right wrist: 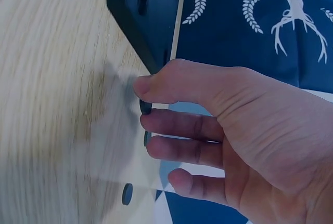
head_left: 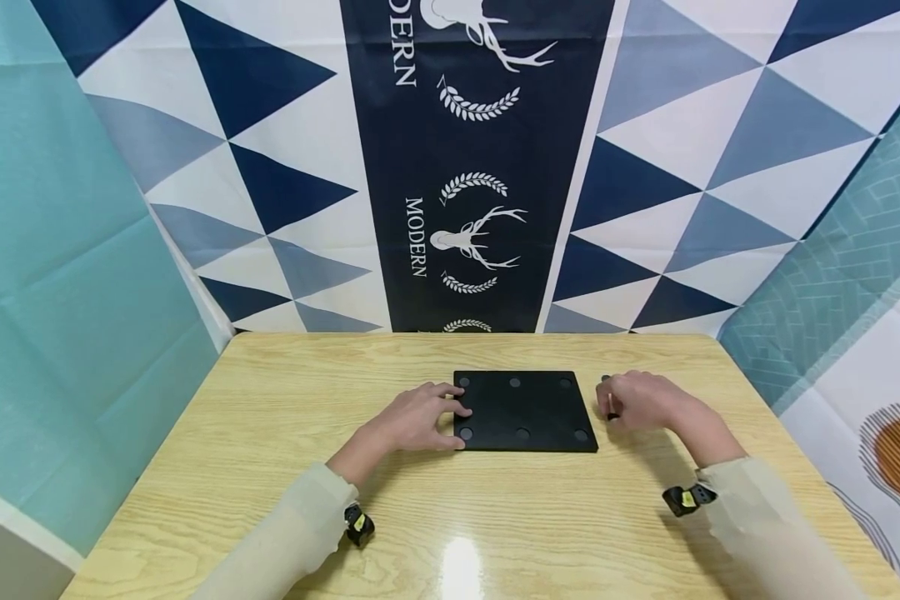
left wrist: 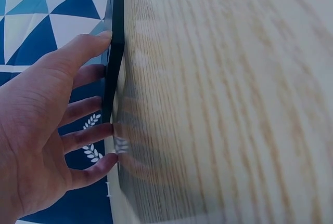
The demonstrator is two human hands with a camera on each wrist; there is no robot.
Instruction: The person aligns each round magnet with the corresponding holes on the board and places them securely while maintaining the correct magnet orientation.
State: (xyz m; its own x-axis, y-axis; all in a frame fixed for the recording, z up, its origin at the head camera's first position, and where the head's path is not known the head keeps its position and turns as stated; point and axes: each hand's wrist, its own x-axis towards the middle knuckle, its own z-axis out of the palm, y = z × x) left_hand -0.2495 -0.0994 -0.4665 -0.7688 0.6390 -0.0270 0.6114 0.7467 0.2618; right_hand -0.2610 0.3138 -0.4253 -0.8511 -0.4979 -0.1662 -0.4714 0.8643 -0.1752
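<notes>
A flat black board with several round grey spots lies on the wooden table. Spread over its left edge, my left hand touches it with thumb and fingertips. In the left wrist view, the left hand has its thumb against the board's side. To the right of the board, my right hand is low over the table. Its thumb and a finger pinch a small black disc in the right wrist view. Another dark disc is on the table by the right hand's fingers.
The pale wooden table runs back to a patterned cloth with triangles and a dark deer-print panel. Teal cloth hangs at the left. Both sleeves carry small black wrist devices, such as the right one.
</notes>
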